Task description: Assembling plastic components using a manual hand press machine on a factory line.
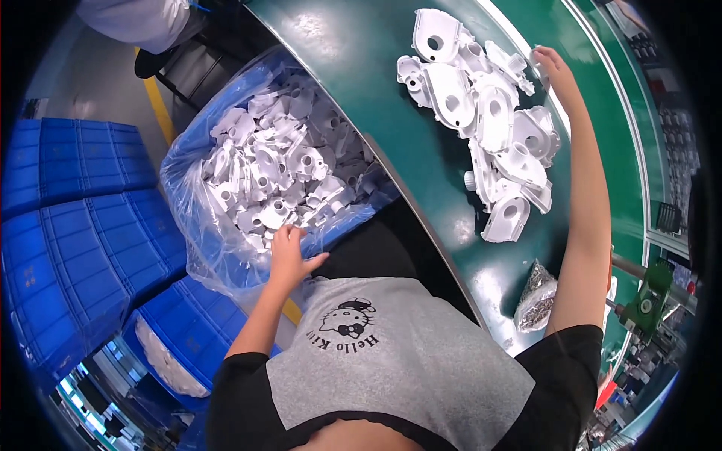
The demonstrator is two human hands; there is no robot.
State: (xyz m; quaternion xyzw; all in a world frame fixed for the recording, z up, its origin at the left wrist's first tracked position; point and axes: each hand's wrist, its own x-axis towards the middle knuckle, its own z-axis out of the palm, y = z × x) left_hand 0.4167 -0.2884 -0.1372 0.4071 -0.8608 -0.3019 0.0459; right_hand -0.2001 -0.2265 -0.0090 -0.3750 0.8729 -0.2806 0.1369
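My left hand (289,257) reaches over the near edge of a box lined with a blue plastic bag (199,252), its fingers apart beside a heap of white plastic parts (274,169). No part shows in its grasp. My right arm stretches across the green table (361,71) past a second pile of white plastic housings (492,120), several with round holes. At the far side of that pile, my right hand (555,71) has bent fingers around the edge of what looks like a white plastic part (537,64), mostly hidden.
A clear bag of small metal pieces (535,301) lies on the table near my right arm. Blue plastic crates (75,165) are stacked at left. A green machine part (647,304) stands at right. A white-and-green rail strip (602,71) runs along the table's far side.
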